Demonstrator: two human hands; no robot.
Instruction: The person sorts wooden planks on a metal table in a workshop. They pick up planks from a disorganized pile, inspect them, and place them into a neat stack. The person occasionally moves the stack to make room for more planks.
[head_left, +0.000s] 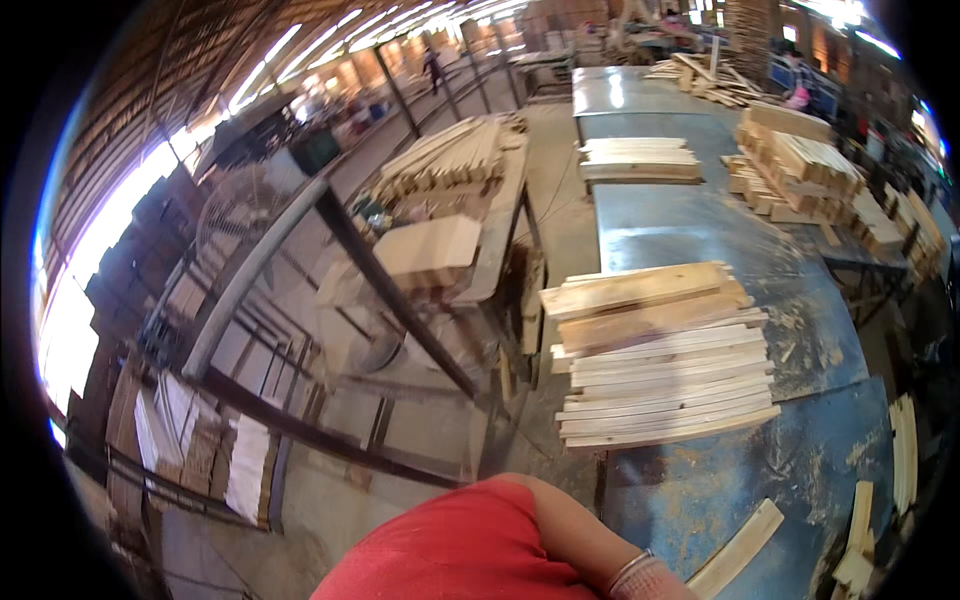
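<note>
My left arm, in a red sleeve, bends across the lower edge toward the right. Only the wrist and the gloved cuff of my left hand show; its fingers are cut off below the picture. A slightly curved wooden strip slants beside the glove, over the blue metal tabletop. Whether the hand grips that strip cannot be seen. My right hand is out of view. Ahead of my arm, a stack of pale wooden strips lies side by side on the table, with wider boards at its far end.
Farther along the table sits a smaller wood bundle. More timber is piled on a stand at the right. A dark metal frame rises on the left, before a workbench with stacked pieces. A fan stands beyond.
</note>
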